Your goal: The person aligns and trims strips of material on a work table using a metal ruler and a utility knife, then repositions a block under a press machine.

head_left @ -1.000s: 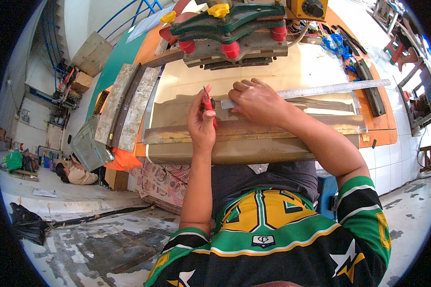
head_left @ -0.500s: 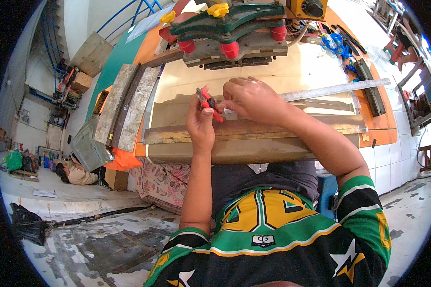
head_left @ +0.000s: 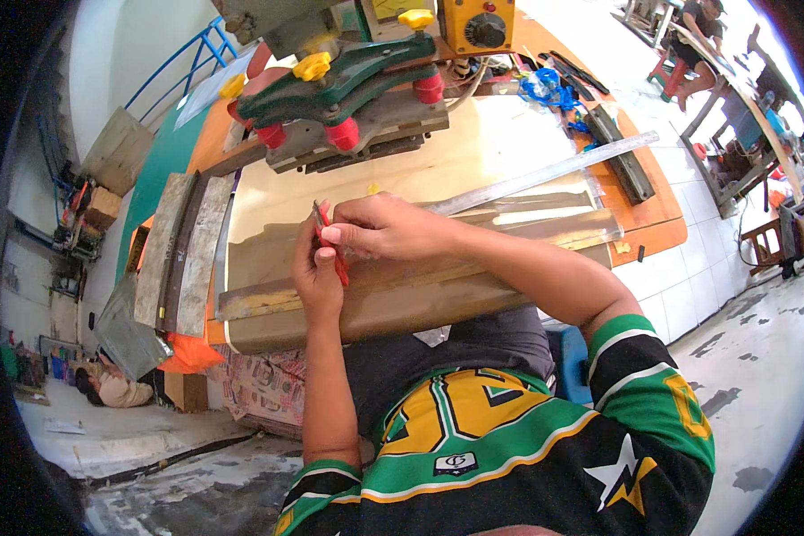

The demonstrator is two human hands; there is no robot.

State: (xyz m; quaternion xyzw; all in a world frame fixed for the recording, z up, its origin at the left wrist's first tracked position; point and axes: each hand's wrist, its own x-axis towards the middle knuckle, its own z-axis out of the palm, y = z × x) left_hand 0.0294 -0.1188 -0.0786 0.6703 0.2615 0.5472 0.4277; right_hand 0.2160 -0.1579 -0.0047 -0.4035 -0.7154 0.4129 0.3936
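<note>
My left hand (head_left: 315,277) is closed round a small red-handled hand tool (head_left: 341,266) with a dark metal tip, which looks like cutters or pliers. The tip points up past my fingers. From the right, my right hand (head_left: 375,228) meets it, with its thumb and bent fingers pinched over the middle of the tool and hiding part of it. Both hands are above a long brown-and-yellow worn bar (head_left: 259,299) along the near edge of a cream sheet (head_left: 286,183). A long metal ruler (head_left: 545,174) lies to the right of my hands.
A green press head (head_left: 339,94) with red feet and yellow knobs overhangs the table's far side. Metal bars (head_left: 174,255) lie at the left, a dark bar (head_left: 621,152) at the right. An orange control box (head_left: 478,29) stands behind. Another person (head_left: 692,45) sits far right.
The view has swung, shifting the table leftward and down in the picture. My right hand has closed in on my left, and its thumb now overlaps the red-handled tool, which is turned more upright.
</note>
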